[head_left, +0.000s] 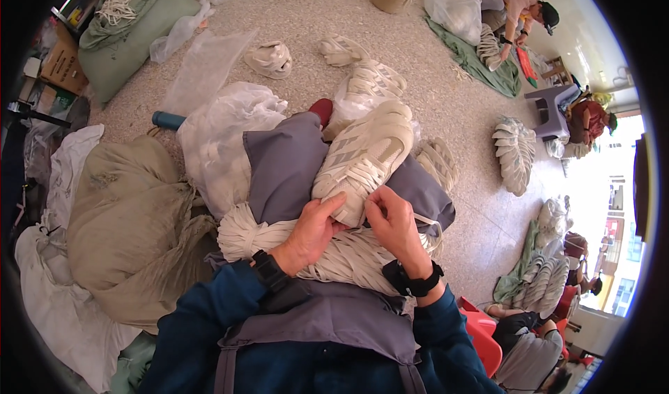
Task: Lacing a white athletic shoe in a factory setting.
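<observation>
A cream sneaker (362,150) with grey stripes lies across my lap, its lacing facing up. My left hand (311,232) grips its near end, thumb on top and fingers underneath. Close to the same end, my right hand (396,225) is closed in a pinch on a pale shoelace, part of which loops out beside the hand; the pinched bit is hidden by my fingers. Under both wrists a thick bundle of cream shoelaces (348,260) rests on my grey apron (282,160), its tied end (242,233) toward the left.
More sneakers (374,79) and a single shoe (270,60) are on the speckled floor ahead. Plastic bags (223,125) and a large tan sack (125,220) crowd my left. To the right stand a shoe stack (514,155) and a grey stool (550,104); several people work nearby.
</observation>
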`<state>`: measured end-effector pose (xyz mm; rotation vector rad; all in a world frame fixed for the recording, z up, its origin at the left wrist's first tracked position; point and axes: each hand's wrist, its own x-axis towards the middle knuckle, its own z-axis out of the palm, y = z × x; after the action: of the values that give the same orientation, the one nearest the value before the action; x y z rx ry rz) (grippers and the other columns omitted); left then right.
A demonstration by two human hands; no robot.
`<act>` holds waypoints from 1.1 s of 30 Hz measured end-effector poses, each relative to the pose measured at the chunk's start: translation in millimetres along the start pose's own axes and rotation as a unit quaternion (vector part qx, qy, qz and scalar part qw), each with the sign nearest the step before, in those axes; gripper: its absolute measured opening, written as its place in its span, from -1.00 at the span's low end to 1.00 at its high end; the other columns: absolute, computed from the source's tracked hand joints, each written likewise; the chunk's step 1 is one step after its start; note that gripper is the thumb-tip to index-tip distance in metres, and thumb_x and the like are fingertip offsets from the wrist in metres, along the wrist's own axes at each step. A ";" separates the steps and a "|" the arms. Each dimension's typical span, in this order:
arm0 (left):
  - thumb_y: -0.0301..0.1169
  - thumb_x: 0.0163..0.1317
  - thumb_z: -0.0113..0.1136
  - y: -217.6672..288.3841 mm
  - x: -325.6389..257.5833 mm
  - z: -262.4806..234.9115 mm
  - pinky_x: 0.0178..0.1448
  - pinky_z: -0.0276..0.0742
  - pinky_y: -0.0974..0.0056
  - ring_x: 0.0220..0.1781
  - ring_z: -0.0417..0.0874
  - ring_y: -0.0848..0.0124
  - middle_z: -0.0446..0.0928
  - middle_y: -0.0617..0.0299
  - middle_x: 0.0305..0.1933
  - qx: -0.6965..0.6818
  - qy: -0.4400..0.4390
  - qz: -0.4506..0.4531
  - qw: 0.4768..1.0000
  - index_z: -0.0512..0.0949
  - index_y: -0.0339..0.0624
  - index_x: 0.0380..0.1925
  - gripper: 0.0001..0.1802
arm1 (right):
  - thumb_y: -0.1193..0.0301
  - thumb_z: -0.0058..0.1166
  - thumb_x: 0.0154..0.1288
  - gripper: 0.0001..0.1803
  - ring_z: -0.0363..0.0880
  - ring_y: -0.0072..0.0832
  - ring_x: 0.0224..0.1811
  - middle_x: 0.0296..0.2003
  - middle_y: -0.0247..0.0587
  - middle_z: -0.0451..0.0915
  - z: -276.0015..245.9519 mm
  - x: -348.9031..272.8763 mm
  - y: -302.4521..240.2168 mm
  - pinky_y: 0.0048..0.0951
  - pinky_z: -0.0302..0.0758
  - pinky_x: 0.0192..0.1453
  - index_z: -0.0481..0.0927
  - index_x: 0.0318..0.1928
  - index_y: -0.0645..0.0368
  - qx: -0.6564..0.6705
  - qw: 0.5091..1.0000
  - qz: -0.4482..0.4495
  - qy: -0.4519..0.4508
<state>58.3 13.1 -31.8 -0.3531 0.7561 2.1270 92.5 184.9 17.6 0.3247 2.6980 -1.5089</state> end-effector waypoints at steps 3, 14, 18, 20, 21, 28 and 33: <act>-0.22 0.49 0.17 -1.0 -0.1 3.6 0.18 0.57 0.20 0.15 0.64 0.42 0.63 0.22 0.16 0.001 0.015 0.002 1.000 0.53 -0.24 0.23 -0.56 | 0.53 0.12 0.37 -0.89 0.46 -0.49 -0.54 -0.57 -0.13 0.53 -2.6 1.9 2.3 -0.39 0.40 -0.42 0.54 -0.29 0.35 -0.009 1.000 0.002 -0.016; -0.22 0.49 0.19 -4.3 1.0 -3.8 0.15 0.57 0.27 0.11 0.66 0.43 0.65 0.24 0.12 0.024 0.021 -0.003 0.999 0.56 -0.24 0.19 -0.60 | 0.56 0.15 0.35 -0.93 0.49 -0.39 -0.54 -0.55 -0.09 0.56 -6.0 -1.8 -2.9 -0.37 0.44 -0.40 0.56 -0.24 0.33 -0.079 0.993 -0.081 -0.006; -0.21 0.49 0.18 -7.2 3.8 -5.0 0.14 0.57 0.26 0.10 0.65 0.44 0.65 0.24 0.11 0.034 0.023 -0.007 0.999 0.56 -0.24 0.18 -0.60 | 0.55 0.16 0.32 -0.92 0.62 0.05 -0.40 -0.44 0.07 0.61 0.5 -1.2 1.9 -0.13 0.51 -0.33 0.53 -0.26 0.29 -0.052 0.997 -0.053 0.009; -0.21 0.50 0.18 -6.5 2.4 -4.9 0.14 0.57 0.26 0.10 0.65 0.44 0.65 0.25 0.10 0.040 0.023 -0.008 0.999 0.56 -0.24 0.17 -0.60 | 0.55 0.17 0.31 -0.92 0.62 0.05 -0.39 -0.43 0.06 0.61 6.9 2.9 0.3 -0.14 0.51 -0.32 0.53 -0.26 0.29 -0.073 0.991 -0.107 0.032; -0.20 0.50 0.17 -5.7 1.6 -4.9 0.14 0.57 0.26 0.10 0.65 0.45 0.65 0.25 0.10 0.046 0.023 -0.007 0.999 0.56 -0.24 0.17 -0.60 | 0.55 0.17 0.30 -0.92 0.61 0.04 -0.40 -0.43 0.03 0.61 9.5 5.0 -3.1 -0.12 0.51 -0.33 0.53 -0.26 0.28 -0.102 0.986 -0.124 0.043; -0.18 0.50 0.18 -6.1 0.1 -5.4 0.12 0.59 0.26 0.09 0.65 0.46 0.64 0.25 0.11 0.051 0.015 0.001 0.999 0.55 -0.23 0.18 -0.59 | 0.59 0.17 0.28 -0.92 0.60 0.03 -0.31 -0.34 -0.02 0.55 10.1 1.8 -14.2 -0.09 0.51 -0.27 0.53 -0.25 0.26 -0.164 0.971 -0.153 0.081; -0.18 0.50 0.18 -7.1 1.0 -6.0 0.14 0.60 0.25 0.09 0.66 0.45 0.64 0.24 0.11 0.043 0.018 0.008 0.999 0.54 -0.24 0.19 -0.58 | 0.59 0.16 0.30 -0.94 0.59 0.02 -0.28 -0.31 -0.02 0.53 10.3 7.3 -20.8 -0.09 0.52 -0.24 0.55 -0.25 0.25 -0.157 0.971 -0.171 0.059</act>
<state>63.2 13.4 -39.8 -0.3396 0.8714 2.1009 80.5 166.9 28.7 -0.0704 3.1537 -1.1166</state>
